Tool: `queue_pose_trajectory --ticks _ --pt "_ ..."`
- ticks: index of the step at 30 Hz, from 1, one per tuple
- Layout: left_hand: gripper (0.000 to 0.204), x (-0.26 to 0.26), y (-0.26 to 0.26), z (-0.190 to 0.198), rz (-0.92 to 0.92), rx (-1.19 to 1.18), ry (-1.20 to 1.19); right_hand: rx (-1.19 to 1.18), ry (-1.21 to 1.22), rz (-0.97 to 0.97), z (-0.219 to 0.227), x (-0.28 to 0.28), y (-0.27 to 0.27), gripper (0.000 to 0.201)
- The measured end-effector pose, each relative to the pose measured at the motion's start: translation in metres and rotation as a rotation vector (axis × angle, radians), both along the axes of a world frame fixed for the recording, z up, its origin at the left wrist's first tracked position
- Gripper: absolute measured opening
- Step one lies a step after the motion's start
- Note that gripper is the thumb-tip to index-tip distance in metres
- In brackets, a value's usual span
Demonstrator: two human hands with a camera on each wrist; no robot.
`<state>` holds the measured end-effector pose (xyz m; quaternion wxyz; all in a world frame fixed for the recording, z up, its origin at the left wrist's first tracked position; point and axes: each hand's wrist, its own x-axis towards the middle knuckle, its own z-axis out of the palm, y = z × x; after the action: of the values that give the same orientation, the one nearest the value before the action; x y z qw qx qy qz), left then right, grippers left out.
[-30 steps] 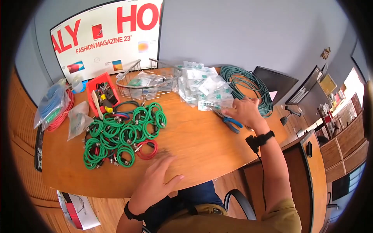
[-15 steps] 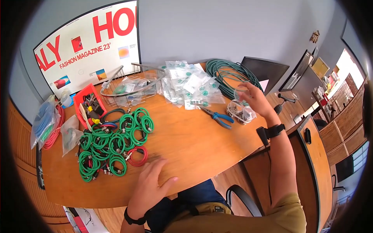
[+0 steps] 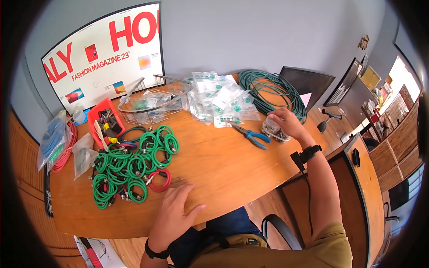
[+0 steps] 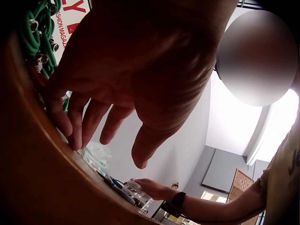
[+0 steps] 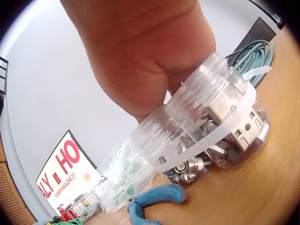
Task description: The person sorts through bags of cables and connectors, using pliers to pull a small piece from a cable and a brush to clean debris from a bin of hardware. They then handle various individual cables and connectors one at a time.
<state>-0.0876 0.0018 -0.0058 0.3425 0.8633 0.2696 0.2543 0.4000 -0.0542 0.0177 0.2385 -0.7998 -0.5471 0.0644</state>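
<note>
My right hand (image 3: 288,123) is at a pair of clear plastic jars (image 3: 273,129) on the right of the table. In the right wrist view, the jars (image 5: 206,117) hold several silvery metal connectors (image 5: 185,168), with a whitish plastic strip around them. The fingers of that hand (image 5: 154,61) reach down at the jar mouths, their tips hidden behind the rims; I cannot tell whether they pinch anything. At the table's front edge my left hand (image 3: 172,214) rests with fingers loosely spread, holding nothing. Blue-handled pliers (image 3: 252,136) lie just left of the jars.
Green cable coils (image 3: 129,161) and a red coil (image 3: 159,180) lie on the left. Behind them stand a red bin (image 3: 107,116) of tools and a wire basket (image 3: 154,105). Clear packets (image 3: 221,100) and a dark green cable coil (image 3: 272,91) are at the back.
My right hand rose off the jars, uncovering them, then came back down to their mouths. My left hand stays at the table edge. The head view has shifted to the right.
</note>
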Motion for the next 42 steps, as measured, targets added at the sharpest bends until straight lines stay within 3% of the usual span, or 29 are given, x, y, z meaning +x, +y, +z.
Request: queue_pose_trajectory --ticks 4,5,6,7,8,10,14,18,21,22,27,30,33,36,42 --pt "0.055 -0.003 0.001 -0.008 -0.005 0.048 -0.054 0.047 -0.236 -0.038 -0.014 0.001 -0.005 0.037" --pt "0.054 -0.005 0.001 -0.008 -0.013 0.037 -0.033 0.058 -0.42 -0.139 -0.007 -0.02 -0.005 0.036" --pt "0.054 -0.006 0.002 -0.011 0.049 0.046 -0.018 0.144 -0.534 -0.112 -0.002 -0.03 -0.001 0.031" --pt "0.055 -0.006 0.003 -0.016 0.019 0.043 -0.051 0.213 -0.482 -0.102 0.007 -0.045 0.009 0.028" --pt "0.055 -0.006 0.002 -0.019 -0.022 0.039 -0.088 0.324 -0.351 0.011 0.025 -0.067 0.023 0.025" --pt "0.055 -0.011 -0.002 -0.015 0.009 0.013 -0.076 0.325 -0.114 0.247 0.062 -0.14 0.063 0.023" --pt "0.057 -0.015 -0.007 -0.016 -0.036 -0.046 -0.071 0.35 0.1 0.606 0.065 -0.234 0.147 0.02" --pt "0.056 -0.025 -0.013 -0.019 -0.003 -0.057 -0.076 0.236 0.016 0.743 0.058 -0.311 0.244 0.024" --pt "0.055 -0.031 -0.017 -0.022 -0.019 -0.091 -0.095 0.277 0.076 0.76 0.034 -0.35 0.314 0.025" --pt "0.055 -0.033 -0.018 -0.025 -0.028 -0.087 -0.09 0.27 -0.026 0.728 0.028 -0.36 0.333 0.025" --pt "0.057 -0.039 -0.02 -0.033 -0.047 -0.113 -0.1 0.101 -0.267 0.565 0.038 -0.397 0.367 0.021" --pt "0.058 -0.039 -0.019 -0.043 -0.028 -0.095 -0.105 -0.021 -0.367 0.678 0.042 -0.401 0.375 0.022" --pt "0.058 -0.039 -0.02 -0.049 -0.029 -0.089 -0.146 0.026 -0.406 0.701 0.007 -0.398 0.409 0.024" --pt "0.058 -0.041 -0.023 -0.056 -0.043 -0.075 -0.2 0.093 -0.35 0.576 0.01 -0.404 0.395 0.025" --pt "0.058 -0.042 -0.018 -0.058 -0.088 -0.107 -0.227 0.202 -0.227 0.509 0.004 -0.407 0.394 0.025"
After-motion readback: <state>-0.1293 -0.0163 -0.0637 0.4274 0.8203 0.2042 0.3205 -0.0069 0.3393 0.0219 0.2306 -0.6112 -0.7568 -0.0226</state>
